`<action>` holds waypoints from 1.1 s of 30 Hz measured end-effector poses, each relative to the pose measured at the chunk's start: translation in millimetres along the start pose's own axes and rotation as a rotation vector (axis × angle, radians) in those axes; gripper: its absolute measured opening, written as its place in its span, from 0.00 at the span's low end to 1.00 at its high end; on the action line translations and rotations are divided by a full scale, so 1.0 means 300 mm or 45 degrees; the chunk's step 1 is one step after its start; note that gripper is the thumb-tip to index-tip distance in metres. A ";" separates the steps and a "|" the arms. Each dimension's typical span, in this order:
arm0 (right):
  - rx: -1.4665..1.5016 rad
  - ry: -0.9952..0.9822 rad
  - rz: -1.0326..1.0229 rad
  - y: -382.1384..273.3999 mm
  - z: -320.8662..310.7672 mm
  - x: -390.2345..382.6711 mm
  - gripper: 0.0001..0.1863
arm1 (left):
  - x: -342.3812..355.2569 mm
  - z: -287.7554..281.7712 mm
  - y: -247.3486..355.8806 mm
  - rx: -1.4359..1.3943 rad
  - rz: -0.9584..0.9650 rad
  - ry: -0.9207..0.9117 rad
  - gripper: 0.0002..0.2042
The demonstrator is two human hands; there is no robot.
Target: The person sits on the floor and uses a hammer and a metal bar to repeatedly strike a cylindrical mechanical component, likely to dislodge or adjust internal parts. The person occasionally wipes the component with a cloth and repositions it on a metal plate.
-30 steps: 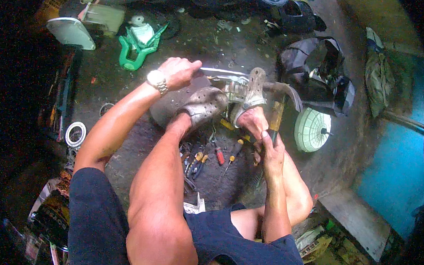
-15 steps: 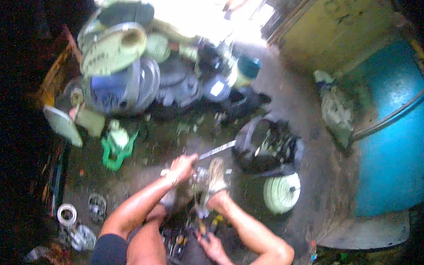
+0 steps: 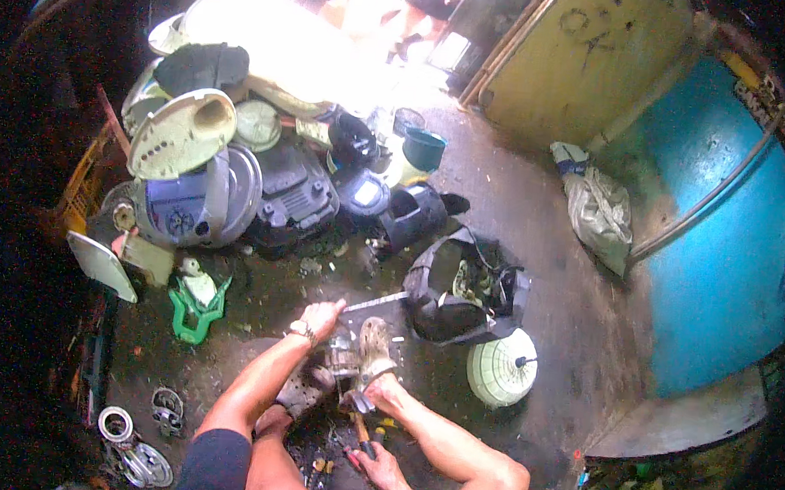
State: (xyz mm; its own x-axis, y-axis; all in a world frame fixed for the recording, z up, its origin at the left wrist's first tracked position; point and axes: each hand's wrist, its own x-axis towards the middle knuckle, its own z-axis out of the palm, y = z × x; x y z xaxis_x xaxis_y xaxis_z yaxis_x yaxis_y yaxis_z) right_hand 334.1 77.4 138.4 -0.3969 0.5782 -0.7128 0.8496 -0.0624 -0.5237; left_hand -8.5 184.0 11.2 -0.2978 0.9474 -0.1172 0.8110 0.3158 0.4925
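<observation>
My left hand, wearing a wristwatch, is closed round the near end of a long flat metal bar. The bar slants away to the right, toward a black bag. Just below this hand, a greyish metal part, its shape hard to make out, lies between my feet in clog shoes. My right hand is wrapped round the dark grip of a hammer, whose head points toward the metal part. Red-handled pliers lie beside that hand, among several hand tools.
Fan parts and plastic housings are piled at the far left. A pale green fan guard lies right of my foot. Metal rings and a green plastic frame are on the left floor. A blue panel stands at right.
The view has shifted, so the surroundings sit further left and lower. My right hand stays on the hammer, its head now closer to the metal part. My left hand keeps holding the bar.
</observation>
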 end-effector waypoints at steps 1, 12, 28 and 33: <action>-0.010 0.009 0.030 0.017 0.011 0.009 0.30 | 0.015 0.020 -0.010 0.005 -0.050 0.020 0.12; -0.009 -0.042 -0.003 0.057 0.020 -0.014 0.29 | 0.030 0.055 -0.062 -0.250 -0.464 -0.331 0.34; 0.302 -0.127 0.144 0.107 0.018 -0.156 0.17 | -0.339 -0.054 -0.213 -0.539 -0.373 0.388 0.14; 0.454 0.032 -0.141 0.074 0.000 -0.193 0.17 | -0.493 -0.135 -0.187 -0.694 -0.362 0.226 0.11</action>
State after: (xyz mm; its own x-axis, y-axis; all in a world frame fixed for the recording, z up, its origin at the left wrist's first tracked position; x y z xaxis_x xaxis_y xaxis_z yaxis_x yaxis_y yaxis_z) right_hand 376.0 42.6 168.1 -0.4671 0.6167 -0.6336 0.6260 -0.2754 -0.7295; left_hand -30.4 23.9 35.7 -0.5803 0.7929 -0.1860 0.3298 0.4376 0.8365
